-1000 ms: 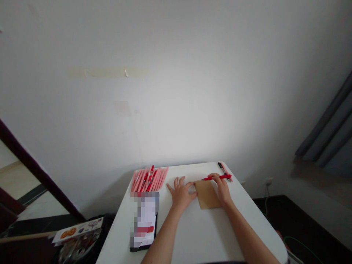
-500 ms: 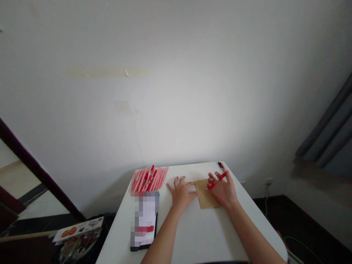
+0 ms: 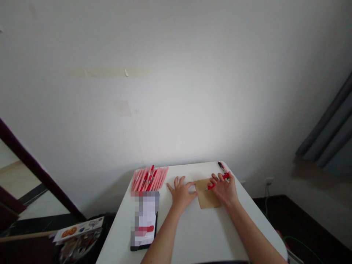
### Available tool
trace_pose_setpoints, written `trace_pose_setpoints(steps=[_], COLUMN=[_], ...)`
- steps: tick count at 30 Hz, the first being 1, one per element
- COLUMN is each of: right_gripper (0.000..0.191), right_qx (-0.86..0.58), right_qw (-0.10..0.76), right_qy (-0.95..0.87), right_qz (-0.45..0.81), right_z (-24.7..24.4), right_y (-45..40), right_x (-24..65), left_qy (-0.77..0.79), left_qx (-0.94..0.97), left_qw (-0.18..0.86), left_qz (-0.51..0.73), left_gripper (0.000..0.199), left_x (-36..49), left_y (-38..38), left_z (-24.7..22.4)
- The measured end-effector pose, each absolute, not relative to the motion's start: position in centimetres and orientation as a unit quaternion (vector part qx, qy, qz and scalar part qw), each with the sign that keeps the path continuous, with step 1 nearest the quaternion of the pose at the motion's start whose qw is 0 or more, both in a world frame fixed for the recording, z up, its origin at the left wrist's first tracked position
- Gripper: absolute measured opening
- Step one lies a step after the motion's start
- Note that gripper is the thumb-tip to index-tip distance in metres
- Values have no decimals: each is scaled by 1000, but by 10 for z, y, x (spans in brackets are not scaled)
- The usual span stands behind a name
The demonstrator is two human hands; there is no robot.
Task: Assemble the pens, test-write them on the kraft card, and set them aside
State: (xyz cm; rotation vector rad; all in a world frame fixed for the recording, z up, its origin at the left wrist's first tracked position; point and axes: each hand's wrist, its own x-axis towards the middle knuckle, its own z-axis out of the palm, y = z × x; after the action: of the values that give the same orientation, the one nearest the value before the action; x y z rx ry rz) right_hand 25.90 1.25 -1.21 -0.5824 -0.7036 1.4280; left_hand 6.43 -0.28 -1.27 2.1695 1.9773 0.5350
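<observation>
My left hand (image 3: 181, 194) lies with its fingers spread on the white table (image 3: 202, 234). Its fingertips on the right side touch the left edge of a square brown sheet of paper (image 3: 207, 200). Over that sheet's right part, my right hand (image 3: 224, 191) is turned palm up and holds a red pen (image 3: 226, 176) slantwise across its fingers. The pen's lower end points left and down at the paper; whether the tip touches it I cannot tell. Fingers cover the middle of the pen.
Several pink and red pens (image 3: 158, 179) lie in a row at the table's back left. Nearer stands a phone-like device (image 3: 148, 216), its screen pixelated. A black-ended pen (image 3: 220, 165) lies at the back right corner. Behind rises a bare wall (image 3: 192, 91).
My right hand has shifted slightly to the right and tilted the red pen, whose lower tip now shows. My left hand and the paper stay in place.
</observation>
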Motion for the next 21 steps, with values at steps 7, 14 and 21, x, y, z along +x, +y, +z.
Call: trace_pose_setpoints(steps=[7,14,21], right_gripper=[58,56,33], right_qx=[-261,-261,-254], right_qw=[660,660,661], right_qy=[-297,-300,-262], right_qz=[639,638,655], right_z=[-12,-17,-24], right_y=[14,19,22], right_x=[254,256,258], left_qy=[661,664,678], left_qx=[724,723,702], left_qw=[82,78,31], left_qz=[181,172,215], left_gripper=[41,42,30], left_x=[65,65,55], left_y=[-5,-5,1], left_z=[-11,-8,-12])
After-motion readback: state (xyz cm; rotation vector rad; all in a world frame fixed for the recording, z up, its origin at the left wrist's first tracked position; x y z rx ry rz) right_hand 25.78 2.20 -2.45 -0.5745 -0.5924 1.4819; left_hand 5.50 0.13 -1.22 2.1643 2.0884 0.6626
